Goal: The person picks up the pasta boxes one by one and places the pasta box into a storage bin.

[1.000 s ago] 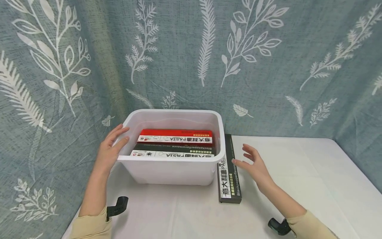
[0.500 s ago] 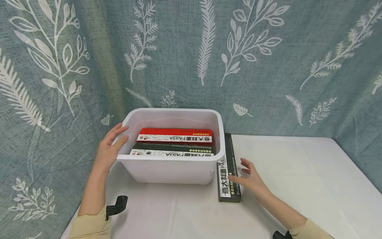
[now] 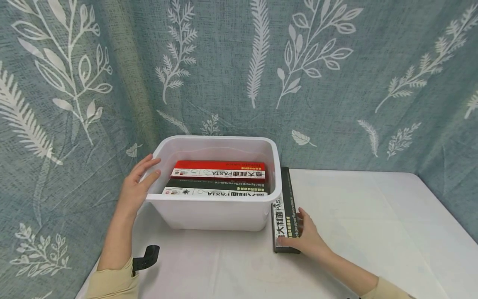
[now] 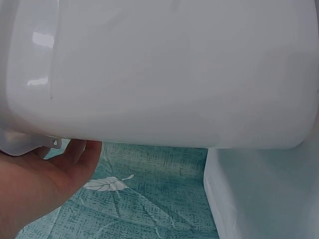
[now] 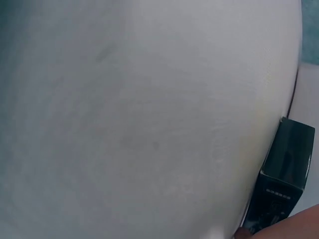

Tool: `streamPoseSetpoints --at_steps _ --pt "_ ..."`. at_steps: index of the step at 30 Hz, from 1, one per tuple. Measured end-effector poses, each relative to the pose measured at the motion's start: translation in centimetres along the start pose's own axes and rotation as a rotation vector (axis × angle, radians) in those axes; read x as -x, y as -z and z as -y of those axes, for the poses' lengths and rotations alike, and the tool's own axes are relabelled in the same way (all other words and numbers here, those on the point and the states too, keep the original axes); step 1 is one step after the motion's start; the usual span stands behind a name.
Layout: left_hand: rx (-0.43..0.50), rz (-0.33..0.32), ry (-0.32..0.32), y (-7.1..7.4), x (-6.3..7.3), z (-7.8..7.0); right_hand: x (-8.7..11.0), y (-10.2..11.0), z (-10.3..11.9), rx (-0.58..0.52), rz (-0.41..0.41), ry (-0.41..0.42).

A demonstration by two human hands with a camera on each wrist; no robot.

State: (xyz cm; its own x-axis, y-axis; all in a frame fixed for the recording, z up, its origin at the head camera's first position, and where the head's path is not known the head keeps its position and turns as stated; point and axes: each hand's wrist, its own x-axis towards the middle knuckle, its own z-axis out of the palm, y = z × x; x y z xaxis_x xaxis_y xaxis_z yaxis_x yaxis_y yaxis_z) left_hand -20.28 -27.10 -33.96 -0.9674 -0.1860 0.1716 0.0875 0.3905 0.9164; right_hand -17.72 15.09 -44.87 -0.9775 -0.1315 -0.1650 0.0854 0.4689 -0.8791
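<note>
A white plastic bin (image 3: 213,214) stands on the table with pasta boxes inside: a red one (image 3: 220,164) at the back and a dark one (image 3: 213,184) in front. My left hand (image 3: 136,189) rests against the bin's left rim, fingers and thumb extended over the edge. The left wrist view shows the bin's outer wall with the left hand (image 4: 45,184) at its rim. To the bin's right, a black-and-white pasta box (image 3: 285,216) lies flat. My right hand (image 3: 308,236) grips its near end, thumb across the top and fingers at its right side, partly hidden.
A white cloth covers the table (image 3: 366,216). Behind and to the left hangs a green-blue curtain (image 3: 224,83) with white leaf prints, close behind the bin. The bin's right rim overhangs part of the loose box.
My right hand has come down and toward me along the loose pasta box, taking hold of its near end. The left hand and the bin stay put.
</note>
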Motion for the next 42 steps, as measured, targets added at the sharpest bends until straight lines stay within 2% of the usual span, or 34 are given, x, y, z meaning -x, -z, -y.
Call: streamPoseSetpoints --at_steps 6,10,14,31,37,42 --pt "0.001 -0.001 0.009 0.0 0.0 0.0 -0.4 -0.5 -0.3 0.125 -0.004 0.063" --pt "0.003 0.001 0.003 0.0 0.0 0.0 -0.6 -0.7 -0.5 0.167 -0.007 0.127" --pt "-0.007 0.004 0.001 0.0 0.0 0.1 -0.4 -0.9 -0.4 0.199 -0.012 0.141" --pt "-0.002 0.000 0.002 0.0 0.0 0.0 0.0 -1.3 -0.1 0.154 -0.014 0.168" --pt "-0.005 -0.001 0.000 0.0 0.0 0.1 0.7 -0.5 0.0 0.095 0.004 0.094" --pt "0.003 -0.007 -0.001 0.0 0.0 0.1 1.3 0.3 0.1 0.111 -0.010 0.018"
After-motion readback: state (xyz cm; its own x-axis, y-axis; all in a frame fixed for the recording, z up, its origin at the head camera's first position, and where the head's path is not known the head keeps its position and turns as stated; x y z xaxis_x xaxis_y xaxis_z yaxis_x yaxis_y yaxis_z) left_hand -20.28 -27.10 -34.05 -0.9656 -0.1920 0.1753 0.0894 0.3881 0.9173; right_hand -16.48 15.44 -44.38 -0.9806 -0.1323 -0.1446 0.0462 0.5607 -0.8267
